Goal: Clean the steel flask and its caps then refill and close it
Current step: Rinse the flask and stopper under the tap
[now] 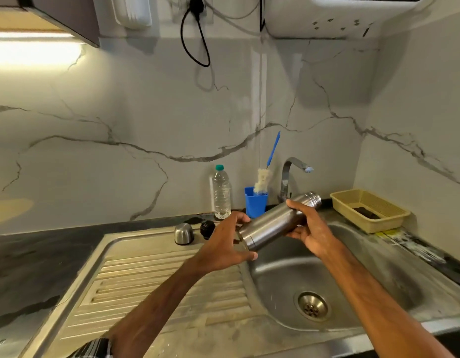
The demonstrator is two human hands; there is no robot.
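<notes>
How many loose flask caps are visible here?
2: a steel cap on the drainboard near the back, and a black cap just right of it. None else shows.

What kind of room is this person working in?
Most likely a home kitchen: a steel sink with a drainboard, a tap, and a bottle brush standing in a blue cup.

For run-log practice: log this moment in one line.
flask: uncapped, tilted over sink | left hand: grips base | right hand: grips body | steel cap, black cap: on drainboard
</notes>
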